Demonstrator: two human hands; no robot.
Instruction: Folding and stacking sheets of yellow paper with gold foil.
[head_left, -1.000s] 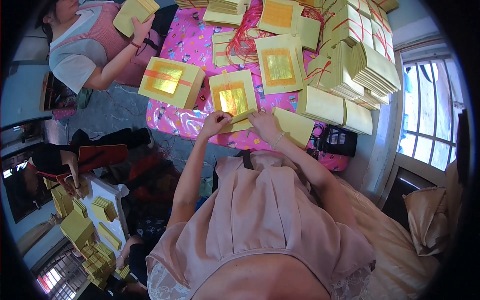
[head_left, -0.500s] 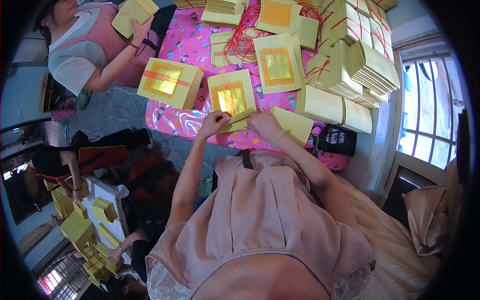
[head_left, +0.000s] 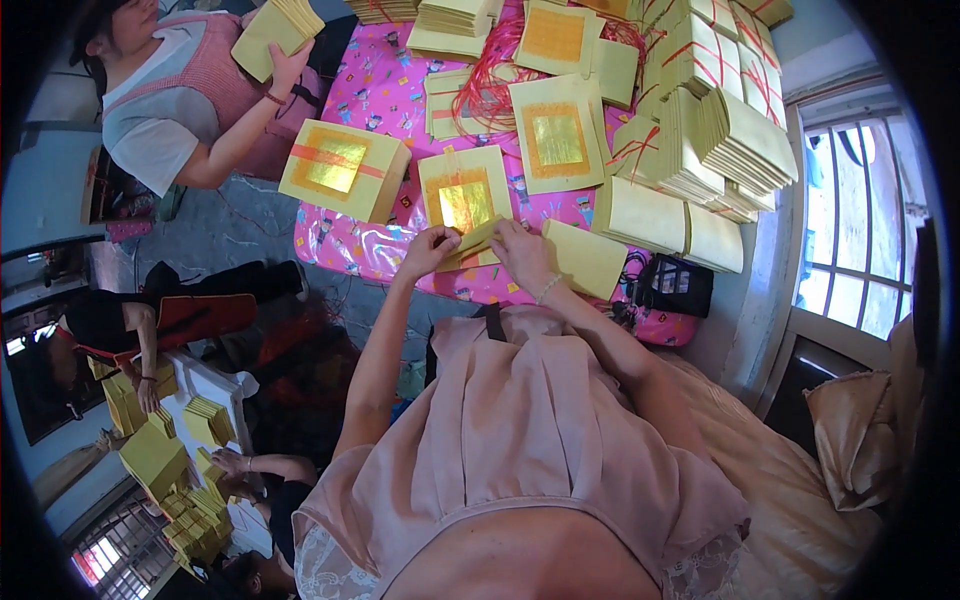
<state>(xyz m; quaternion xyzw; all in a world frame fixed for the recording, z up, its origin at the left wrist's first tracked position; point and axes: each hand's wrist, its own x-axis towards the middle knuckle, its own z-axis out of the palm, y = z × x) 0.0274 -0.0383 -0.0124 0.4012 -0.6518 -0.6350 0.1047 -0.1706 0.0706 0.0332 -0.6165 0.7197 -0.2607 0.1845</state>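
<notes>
At the near edge of the pink table, my left hand (head_left: 430,252) pinches one end of a narrow folded flap of yellow paper (head_left: 474,241). My right hand (head_left: 522,252) closes on the flap's other end, its fingertips partly hidden by the hand itself. Just beyond the flap lies a yellow paper sheet (head_left: 432,185) with a shiny gold foil square and an orange border; whether the flap belongs to this sheet I cannot tell. Beside my right wrist is a plain yellow sheet or stack (head_left: 585,258). To the left stands a thick yellow stack (head_left: 340,170) with a red strip across its foil.
Tied yellow paper bundles (head_left: 690,150) rise at the right, near a barred window (head_left: 855,225). Red strings (head_left: 490,90) tangle on the patterned pink tablecloth (head_left: 380,80). A co-worker (head_left: 190,110) at upper left holds a paper stack. Others handle yellow bundles at a white table (head_left: 240,400).
My right hand turns slightly as both hands keep hold of the folded flap. At lower left, a co-worker's hand shifts upward in the picture along the yellow bundles. The view shifts slightly.
</notes>
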